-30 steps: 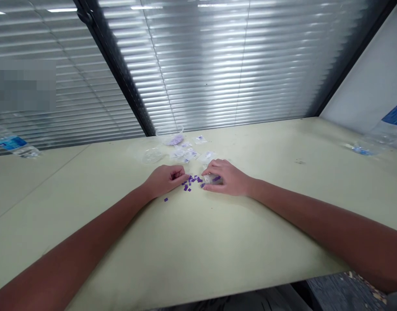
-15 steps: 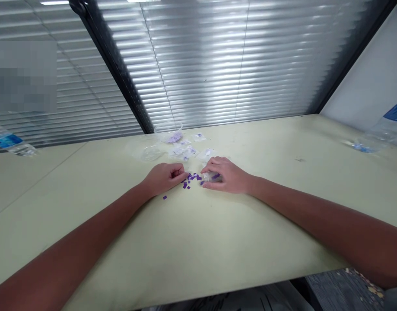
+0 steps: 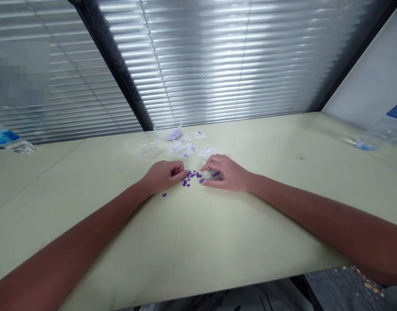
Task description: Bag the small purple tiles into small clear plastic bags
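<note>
Several small purple pieces (image 3: pixel 192 177) lie scattered on the pale table (image 3: pixel 217 242) between my hands. My left hand (image 3: pixel 164 175) rests on the table with its fingers curled in a pinch at the left edge of the pieces; what it holds is too small to make out. My right hand (image 3: pixel 226 172) is closed around a small clear plastic bag (image 3: pixel 211 174) with purple pieces inside, held low on the table. One stray purple piece (image 3: pixel 164 195) lies nearer to me, to the left.
Behind the hands lie several small clear bags (image 3: pixel 185 149) and two clear plastic cups (image 3: pixel 170 131), one holding purple pieces. Water bottles lie at the far left (image 3: pixel 8 140) and far right (image 3: pixel 379 129). Window blinds stand behind the table.
Both hands stay at the purple pieces with almost no shift. The camera has tilted a little, so the whole scene sits slightly higher in view.
</note>
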Tool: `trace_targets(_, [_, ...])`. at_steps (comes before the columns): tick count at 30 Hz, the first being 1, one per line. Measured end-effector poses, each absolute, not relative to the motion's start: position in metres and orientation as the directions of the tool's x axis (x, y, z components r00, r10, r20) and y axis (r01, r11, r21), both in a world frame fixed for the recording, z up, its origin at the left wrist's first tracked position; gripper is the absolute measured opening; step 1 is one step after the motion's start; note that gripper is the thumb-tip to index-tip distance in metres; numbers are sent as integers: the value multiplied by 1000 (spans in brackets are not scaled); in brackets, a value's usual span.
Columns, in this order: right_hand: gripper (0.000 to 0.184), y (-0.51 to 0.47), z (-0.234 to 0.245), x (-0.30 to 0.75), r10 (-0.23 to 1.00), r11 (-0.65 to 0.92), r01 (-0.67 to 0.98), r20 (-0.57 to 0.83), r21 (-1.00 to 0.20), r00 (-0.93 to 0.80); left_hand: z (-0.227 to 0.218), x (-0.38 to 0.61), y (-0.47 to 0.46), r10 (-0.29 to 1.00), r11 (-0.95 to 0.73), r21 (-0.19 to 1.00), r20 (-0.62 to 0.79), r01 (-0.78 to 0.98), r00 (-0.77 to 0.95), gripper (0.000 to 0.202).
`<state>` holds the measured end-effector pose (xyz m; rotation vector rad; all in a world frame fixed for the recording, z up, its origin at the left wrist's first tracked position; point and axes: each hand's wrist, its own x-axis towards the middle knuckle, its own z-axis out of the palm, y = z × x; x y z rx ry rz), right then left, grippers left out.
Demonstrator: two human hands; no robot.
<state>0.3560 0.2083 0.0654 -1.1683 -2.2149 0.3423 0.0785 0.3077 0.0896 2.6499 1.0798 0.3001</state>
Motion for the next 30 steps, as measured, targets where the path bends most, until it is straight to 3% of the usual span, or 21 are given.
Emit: trace_targets(30, [40,210,66,357,815,577,660,391,-481,-427,90,79,308,695,-707,284,107,648,711,47])
